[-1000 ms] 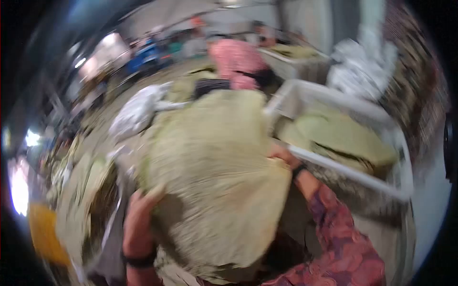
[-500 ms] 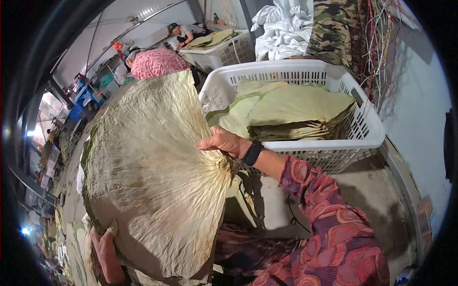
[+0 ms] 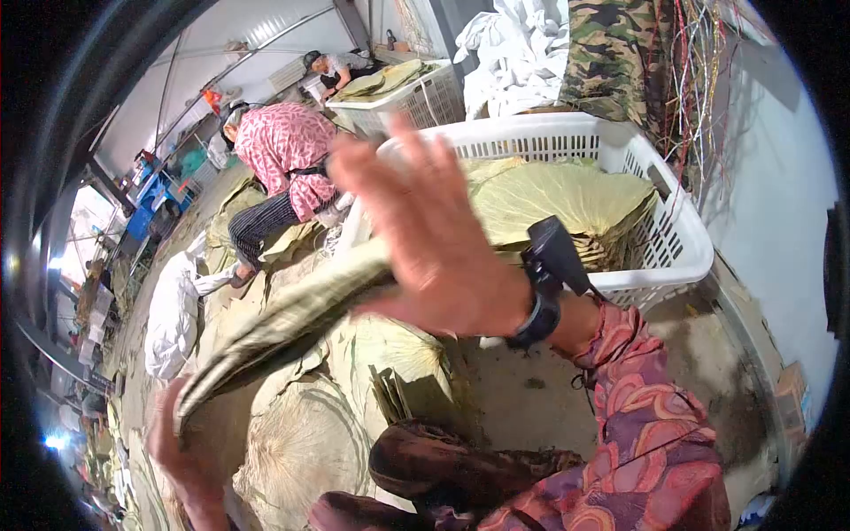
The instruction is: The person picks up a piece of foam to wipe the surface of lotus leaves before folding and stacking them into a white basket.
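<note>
A large dried lotus leaf [image 3: 292,319], pale green and brown, is seen nearly edge-on and looks folded or layered. My left hand [image 3: 181,442] grips its lower left end. At the upper right end, my right hand [image 3: 434,257] is raised with fingers stretched and spread, blurred by motion. Its palm overlaps the leaf, and whether it touches is hard to tell. Below, more dried lotus leaves [image 3: 301,442] lie flat on the floor in front of my knees.
A white slatted basket [image 3: 655,276] holding stacked lotus leaves [image 3: 567,195] stands ahead to the right. A person in a pink top [image 3: 283,146] bends over leaves at left; another leans by a farther basket [image 3: 443,96]. A white sack [image 3: 173,323] lies left, and a wall [image 3: 779,212] runs along the right.
The leaf has turned from broad face to edge-on. My right hand has opened from its grip on the leaf's gathered part and risen. The person in pink now shows more fully.
</note>
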